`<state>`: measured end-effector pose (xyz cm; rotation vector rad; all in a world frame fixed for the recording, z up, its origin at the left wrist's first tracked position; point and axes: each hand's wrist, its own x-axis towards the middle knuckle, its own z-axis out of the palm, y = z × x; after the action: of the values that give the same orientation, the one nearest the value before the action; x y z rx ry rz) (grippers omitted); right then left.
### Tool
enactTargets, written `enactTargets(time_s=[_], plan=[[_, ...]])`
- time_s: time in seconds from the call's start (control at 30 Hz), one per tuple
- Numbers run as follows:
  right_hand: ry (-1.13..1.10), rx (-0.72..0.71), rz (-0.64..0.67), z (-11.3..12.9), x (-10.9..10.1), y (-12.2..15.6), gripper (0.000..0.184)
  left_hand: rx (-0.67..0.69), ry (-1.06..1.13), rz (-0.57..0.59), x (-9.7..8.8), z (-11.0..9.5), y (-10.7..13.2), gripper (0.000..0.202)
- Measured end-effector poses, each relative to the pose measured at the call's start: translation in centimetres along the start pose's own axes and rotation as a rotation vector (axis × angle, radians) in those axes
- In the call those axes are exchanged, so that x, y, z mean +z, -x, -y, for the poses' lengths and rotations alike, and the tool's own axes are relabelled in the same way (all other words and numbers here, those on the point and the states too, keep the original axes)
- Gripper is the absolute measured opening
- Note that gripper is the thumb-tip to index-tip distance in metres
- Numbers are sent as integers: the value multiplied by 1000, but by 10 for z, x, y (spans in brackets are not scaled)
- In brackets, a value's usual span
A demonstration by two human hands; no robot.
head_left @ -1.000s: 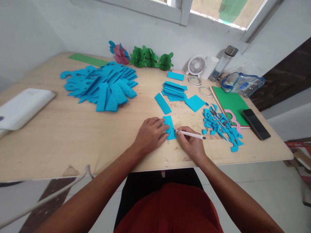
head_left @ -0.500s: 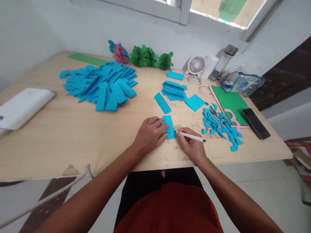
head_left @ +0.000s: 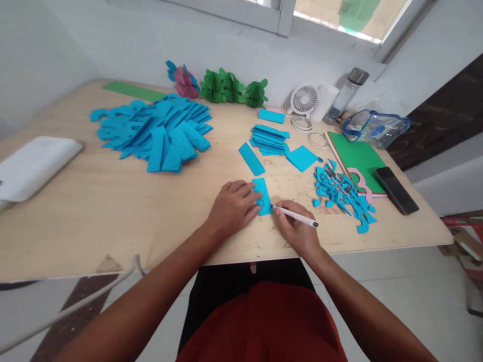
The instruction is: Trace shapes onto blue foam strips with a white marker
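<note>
My left hand point(head_left: 233, 207) lies flat with its fingers stretched over the left side of a small blue paper rectangle point(head_left: 266, 198), pressing it to the table point(head_left: 158, 221). Dark curved lines show on that paper, partly hidden by the fingers. In my right hand point(head_left: 302, 232), closed in a writing grip, is a white pen point(head_left: 296, 216) with a dark end; its tip is at the paper's lower right edge. A folded blue strip point(head_left: 251, 158) rests just beyond the paper. Past it sits a stack of blue papers point(head_left: 268, 139).
A large pile of blue cut papers point(head_left: 158, 130) spreads at the left, near a white device point(head_left: 37, 168). Blue scraps point(head_left: 341, 191), a green sheet point(head_left: 358, 156) and a phone point(head_left: 396, 188) lie right. Along the back stand green paper flowers point(head_left: 222, 86), a fan point(head_left: 304, 99) and a bottle point(head_left: 347, 95).
The pen's rear end has dipped slightly as my right hand shifts a little. My left hand and the paper under it stay in place; the whole view has moved very slightly.
</note>
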<state>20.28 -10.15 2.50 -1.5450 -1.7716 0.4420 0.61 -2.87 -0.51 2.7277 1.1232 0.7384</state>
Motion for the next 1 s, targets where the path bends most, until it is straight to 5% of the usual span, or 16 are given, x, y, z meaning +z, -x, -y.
enactTargets(time_s=[0.37, 0.67, 1.0], plan=[[12, -28, -28, 1, -1, 5, 16, -9, 4, -21, 1, 0, 0, 24], [-304, 195, -68, 2, 2, 6, 15, -3, -1, -16, 1, 0, 0, 26], [-301, 136, 29, 7, 9, 7, 13, -9, 9, 3, 2, 1, 0, 26]])
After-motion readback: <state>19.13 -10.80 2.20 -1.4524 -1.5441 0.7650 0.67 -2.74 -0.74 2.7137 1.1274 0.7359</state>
